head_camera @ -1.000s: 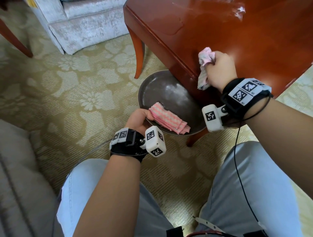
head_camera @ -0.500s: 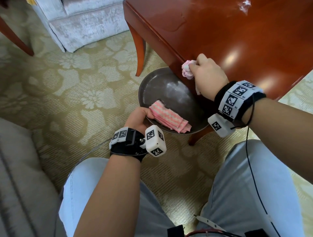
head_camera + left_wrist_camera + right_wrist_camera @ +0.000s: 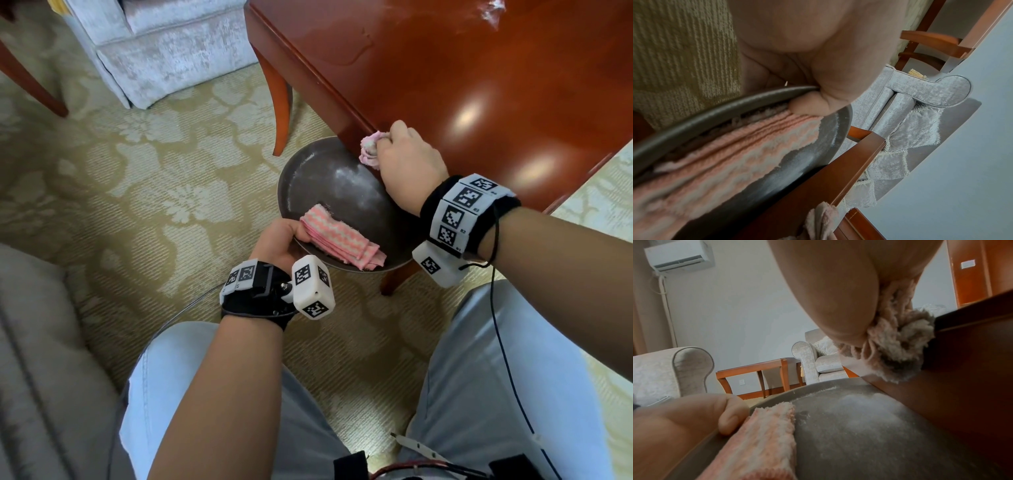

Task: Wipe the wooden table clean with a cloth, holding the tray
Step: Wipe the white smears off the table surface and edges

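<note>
We are in a living room: pale upholstered armchair [image 3: 164, 51] upper left, floral carpet [image 3: 137, 192], wall air conditioner [image 3: 678, 256] upper left.

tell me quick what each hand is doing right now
Left hand: grips the tray rim.
Right hand: closed round the bunched cloth at the table edge.

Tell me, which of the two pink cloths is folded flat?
The striped cloth lying in the tray, beside the left hand gripping its rim. The other cloth is bunched in the right hand at the table edge.
</note>
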